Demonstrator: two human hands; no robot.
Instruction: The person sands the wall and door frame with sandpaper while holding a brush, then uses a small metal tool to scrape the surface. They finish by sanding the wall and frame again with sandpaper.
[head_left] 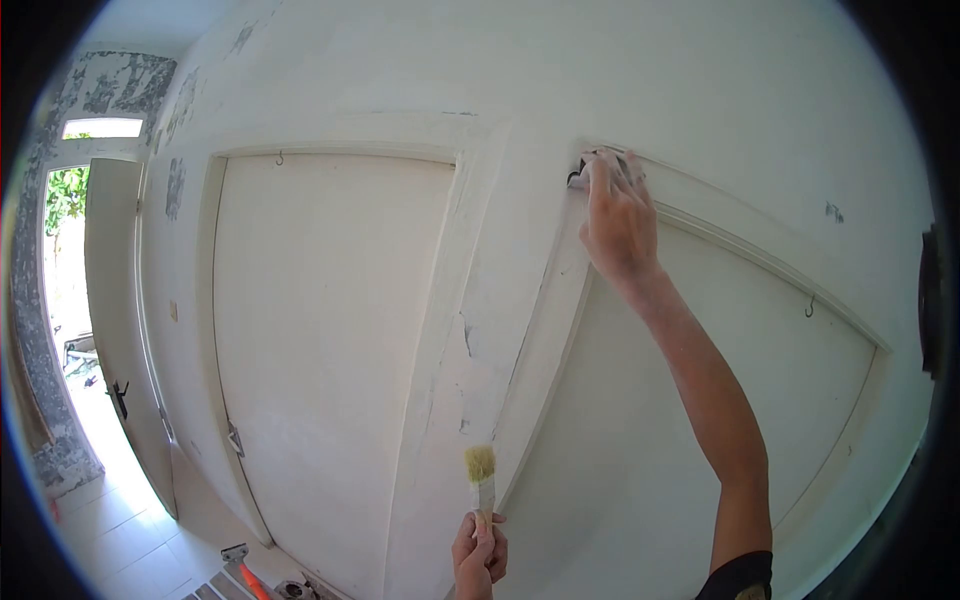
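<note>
My left hand [480, 553] is closed around the handle of a paintbrush [481, 472], held upright with its pale yellowish bristles pointing up in front of the wall. My right hand [622, 225] reaches up to the top left corner of the right door frame [690, 215]. White dust coats its fingers, which press a folded sheet of sandpaper [577, 178] against the corner; most of the sheet is hidden under the hand. Between the two doors, the white wall [490, 300] shows cracks and chipped spots.
Two closed white doors, a left door [325, 320] and a right door [700, 400], carry small hooks near their tops. At far left an open door [125, 330] leads outside. A scraper with an orange handle [252, 580] lies low at the left, beside other partly visible items.
</note>
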